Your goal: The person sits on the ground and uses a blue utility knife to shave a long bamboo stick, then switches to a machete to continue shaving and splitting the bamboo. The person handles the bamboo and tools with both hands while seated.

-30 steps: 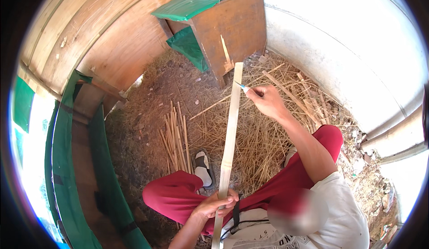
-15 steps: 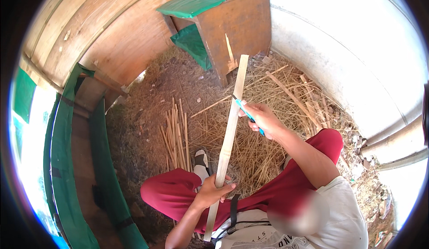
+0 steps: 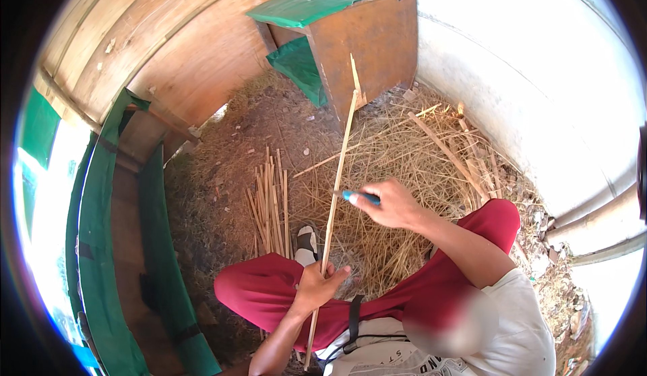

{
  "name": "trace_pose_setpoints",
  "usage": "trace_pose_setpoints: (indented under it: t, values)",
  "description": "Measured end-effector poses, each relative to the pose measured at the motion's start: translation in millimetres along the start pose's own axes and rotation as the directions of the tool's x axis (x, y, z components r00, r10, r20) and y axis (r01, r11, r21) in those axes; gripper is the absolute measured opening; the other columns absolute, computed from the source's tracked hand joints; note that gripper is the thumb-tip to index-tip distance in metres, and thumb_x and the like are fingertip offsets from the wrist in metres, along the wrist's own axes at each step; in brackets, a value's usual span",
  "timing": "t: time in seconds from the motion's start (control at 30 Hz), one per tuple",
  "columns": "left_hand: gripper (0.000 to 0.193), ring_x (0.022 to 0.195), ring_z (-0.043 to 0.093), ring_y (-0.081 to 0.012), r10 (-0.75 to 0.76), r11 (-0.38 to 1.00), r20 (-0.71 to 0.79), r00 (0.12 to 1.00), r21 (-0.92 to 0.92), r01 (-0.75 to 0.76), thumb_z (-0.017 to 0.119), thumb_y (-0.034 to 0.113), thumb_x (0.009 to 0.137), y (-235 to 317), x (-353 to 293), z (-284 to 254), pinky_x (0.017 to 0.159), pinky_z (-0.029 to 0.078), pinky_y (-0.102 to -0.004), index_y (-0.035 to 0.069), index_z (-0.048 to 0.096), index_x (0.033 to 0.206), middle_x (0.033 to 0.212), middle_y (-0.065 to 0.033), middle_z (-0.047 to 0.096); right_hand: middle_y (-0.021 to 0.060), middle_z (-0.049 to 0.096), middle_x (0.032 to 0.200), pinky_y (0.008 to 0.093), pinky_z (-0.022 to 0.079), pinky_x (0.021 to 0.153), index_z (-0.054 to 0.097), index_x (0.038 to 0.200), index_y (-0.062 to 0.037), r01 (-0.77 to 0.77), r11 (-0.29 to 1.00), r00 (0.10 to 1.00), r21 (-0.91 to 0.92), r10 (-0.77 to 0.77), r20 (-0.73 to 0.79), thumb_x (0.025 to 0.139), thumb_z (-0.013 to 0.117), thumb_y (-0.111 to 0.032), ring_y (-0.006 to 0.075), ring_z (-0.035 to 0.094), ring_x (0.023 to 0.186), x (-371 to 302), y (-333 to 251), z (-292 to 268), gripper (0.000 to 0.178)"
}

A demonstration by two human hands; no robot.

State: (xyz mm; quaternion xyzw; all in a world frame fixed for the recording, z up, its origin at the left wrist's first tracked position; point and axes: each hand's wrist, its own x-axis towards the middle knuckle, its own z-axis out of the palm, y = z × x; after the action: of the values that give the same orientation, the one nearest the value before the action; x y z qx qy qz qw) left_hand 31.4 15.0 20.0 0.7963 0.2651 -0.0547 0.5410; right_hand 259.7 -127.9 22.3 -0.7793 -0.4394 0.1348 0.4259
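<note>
A long pale bamboo strip (image 3: 343,150) stands slanted in front of me, its narrow edge toward the view. My left hand (image 3: 317,287) is wrapped round its lower part, above my lap. My right hand (image 3: 392,203) grips a blue-handled cutter knife (image 3: 356,196), and the dark blade meets the strip around its middle; how deep it sits I cannot tell. Beyond my left knee lies a bundle of thin split bamboo sticks (image 3: 271,204) on the ground.
Straw and shavings (image 3: 394,241) cover the ground between my legs. A brown wooden box with a green top (image 3: 367,35) stands ahead. Loose wood pieces (image 3: 450,153) lie by the white wall (image 3: 512,79). Green-covered framing (image 3: 101,241) runs along the left.
The bamboo strip has been turned from its broad face to its edge. My right hand with the knife has moved lower along it, toward me; my left hand keeps its hold.
</note>
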Motion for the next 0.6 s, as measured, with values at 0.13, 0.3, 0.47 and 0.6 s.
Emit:
trace_pose_setpoints:
  t: [0.13,0.3,0.47,0.6]
  values:
    - [0.048,0.051,0.037,-0.0026,0.017,0.999,0.013,1.0,-0.028,-0.016,0.074,0.021,0.088,6,3,-1,0.042,0.029,-0.025,0.013,0.037,0.059,0.054,0.0063,0.041,0.0082,0.06,0.053,0.0389,0.049,0.045,0.074,0.087,-0.0061,0.106,0.988,0.994,-0.111,-0.11,-0.027,0.096,0.057,-0.045,0.0252,0.062,0.046,-9,0,15,0.043]
    - [0.046,0.048,0.038,-0.0031,-0.065,0.997,0.076,0.995,-0.046,0.068,0.075,0.014,0.086,6,5,0,0.04,0.028,-0.0248,0.015,0.034,0.064,0.055,0.0058,0.041,0.0094,0.063,0.056,0.0386,0.047,0.043,0.076,0.086,-0.0098,0.176,0.976,0.982,-0.127,-0.183,-0.05,0.092,0.064,-0.041,0.0257,0.061,0.046,-11,1,28,0.034]
    - [0.042,0.047,0.039,-0.0038,-0.143,0.93,0.262,0.954,-0.295,0.22,0.071,0.005,0.084,8,1,-5,0.04,0.027,-0.0242,0.014,0.033,0.07,0.056,0.0039,0.042,0.0105,0.066,0.06,0.0388,0.049,0.045,0.077,0.09,-0.0095,0.192,0.952,0.975,-0.238,-0.213,-0.069,0.092,0.061,-0.047,0.0271,0.064,0.05,-8,4,30,0.041]
    - [0.041,0.045,0.038,-0.0042,-0.169,0.914,0.271,0.948,-0.317,0.254,0.068,-0.003,0.081,15,-3,-7,0.039,0.025,-0.0243,0.015,0.032,0.074,0.057,0.0025,0.042,0.0104,0.068,0.064,0.036,0.047,0.041,0.078,0.095,-0.0102,0.19,0.936,0.975,-0.297,-0.216,-0.056,0.09,0.064,-0.046,0.0253,0.062,0.047,-3,9,37,0.039]
